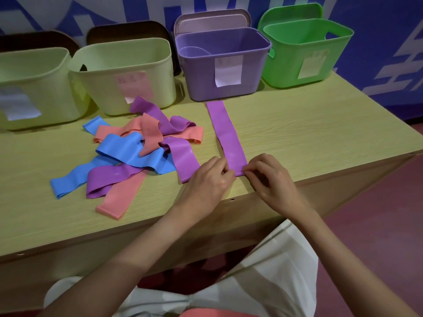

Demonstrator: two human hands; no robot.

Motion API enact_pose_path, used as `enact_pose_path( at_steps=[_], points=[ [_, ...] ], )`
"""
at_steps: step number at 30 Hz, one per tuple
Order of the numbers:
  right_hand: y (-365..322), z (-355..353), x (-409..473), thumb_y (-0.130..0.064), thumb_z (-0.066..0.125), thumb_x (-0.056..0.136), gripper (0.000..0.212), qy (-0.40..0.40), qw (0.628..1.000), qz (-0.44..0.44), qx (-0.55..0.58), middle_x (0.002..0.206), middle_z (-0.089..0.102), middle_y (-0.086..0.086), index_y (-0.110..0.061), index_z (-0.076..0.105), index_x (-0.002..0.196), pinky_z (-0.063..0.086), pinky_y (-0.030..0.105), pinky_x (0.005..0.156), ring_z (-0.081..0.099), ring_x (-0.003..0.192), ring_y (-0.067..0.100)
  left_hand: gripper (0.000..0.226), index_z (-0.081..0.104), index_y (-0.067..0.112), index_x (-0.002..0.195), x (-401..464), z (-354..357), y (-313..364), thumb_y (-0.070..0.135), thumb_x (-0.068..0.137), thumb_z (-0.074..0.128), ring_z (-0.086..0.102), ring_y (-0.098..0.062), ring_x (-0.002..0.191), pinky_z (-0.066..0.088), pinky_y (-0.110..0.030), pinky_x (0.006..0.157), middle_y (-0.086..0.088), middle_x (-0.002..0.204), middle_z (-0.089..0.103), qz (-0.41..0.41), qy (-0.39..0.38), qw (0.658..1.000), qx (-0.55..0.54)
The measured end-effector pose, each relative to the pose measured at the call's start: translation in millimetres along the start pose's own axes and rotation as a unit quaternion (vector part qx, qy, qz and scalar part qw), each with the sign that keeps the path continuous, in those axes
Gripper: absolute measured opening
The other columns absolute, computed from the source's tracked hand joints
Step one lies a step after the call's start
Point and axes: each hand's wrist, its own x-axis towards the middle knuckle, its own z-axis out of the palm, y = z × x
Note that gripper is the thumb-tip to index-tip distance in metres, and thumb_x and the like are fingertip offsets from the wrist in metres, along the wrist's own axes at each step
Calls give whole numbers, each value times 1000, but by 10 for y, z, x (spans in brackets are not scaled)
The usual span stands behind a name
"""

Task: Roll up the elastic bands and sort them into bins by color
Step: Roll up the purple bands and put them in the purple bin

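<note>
Left hand (210,177) and right hand (266,173) each pinch the near end of a purple band (225,133) laid flat, its far end just before the purple bin (223,65); step: starting the roll (no turn formed yet, as far as I can tell); next: curl that end tightly, roll toward the bin; left of the band, a tangled pile (137,154), one strip touching the left hand, may snag.

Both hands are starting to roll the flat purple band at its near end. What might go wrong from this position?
1. The left hand and right hand pinch only the near end of the purple band; an uneven grip may give a crooked roll.
2. The left hand lies over a neighbouring purple band from the pile, which could be dragged along.
3. The band end sits close to the table edge, so the roll may slip off.
</note>
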Motion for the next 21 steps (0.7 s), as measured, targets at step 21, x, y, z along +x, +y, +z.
enact_pose_path(
  at_steps=[21],
  points=[
    [-231, 84, -55, -9, 77, 79, 15, 46, 983, 106, 139, 99, 59, 1, -11, 74, 94, 46, 13, 68, 61, 86, 12, 12, 76, 8, 93, 120, -258, -82, 10, 87, 66, 51, -5, 68, 38, -17, 64, 4, 80, 63, -219, -60, 928, -296]
  ],
)
